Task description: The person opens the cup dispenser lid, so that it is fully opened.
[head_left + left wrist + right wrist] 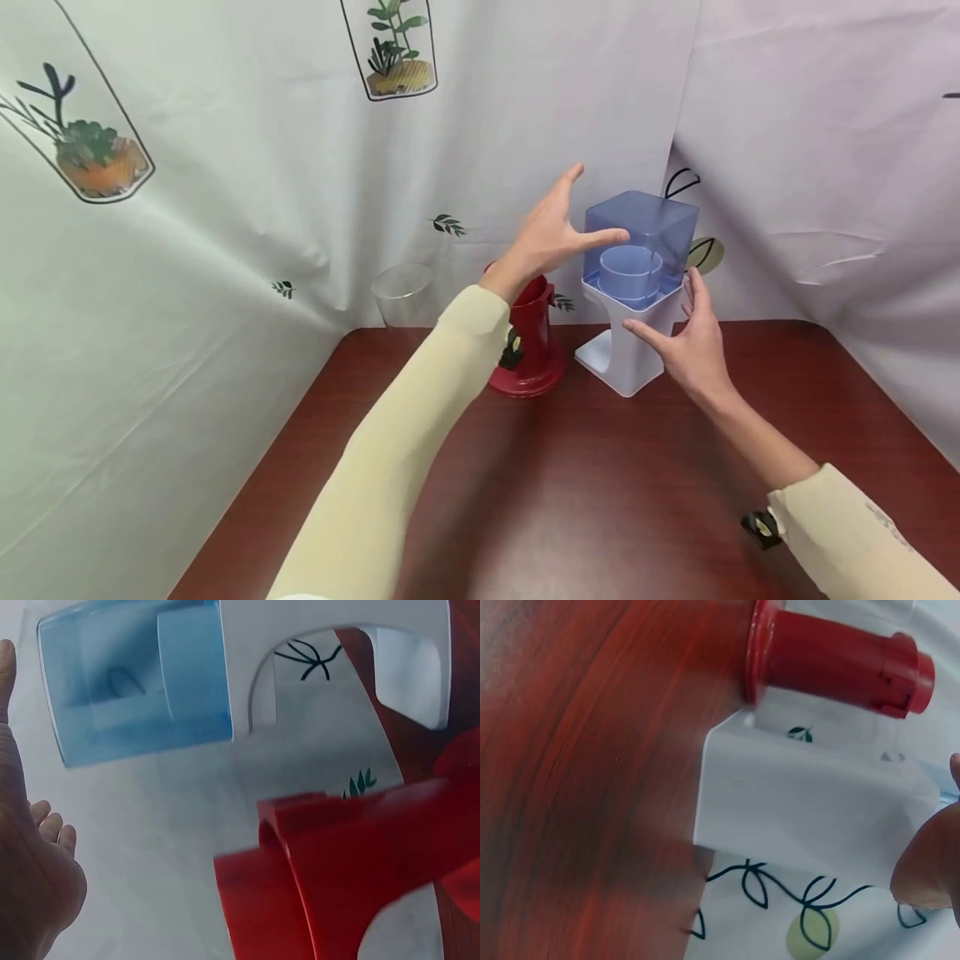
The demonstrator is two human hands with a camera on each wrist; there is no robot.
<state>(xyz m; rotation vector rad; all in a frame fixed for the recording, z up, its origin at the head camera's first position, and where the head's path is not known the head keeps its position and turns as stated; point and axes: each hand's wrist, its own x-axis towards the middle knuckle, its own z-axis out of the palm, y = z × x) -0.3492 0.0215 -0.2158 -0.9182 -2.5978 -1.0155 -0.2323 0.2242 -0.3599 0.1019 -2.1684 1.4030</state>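
Head view: the blue-and-white dispenser (pixel 637 290) stands upright on the tabletop (pixel 600 467), between the left hand (pixel 551 235) and right hand (pixel 693 346), both with fingers spread apart. Left wrist view: a red holder (pixel 322 874) stands beside the dispenser. Right wrist view: the right hand is mostly cut off; whether it touches the dispenser, I cannot tell.
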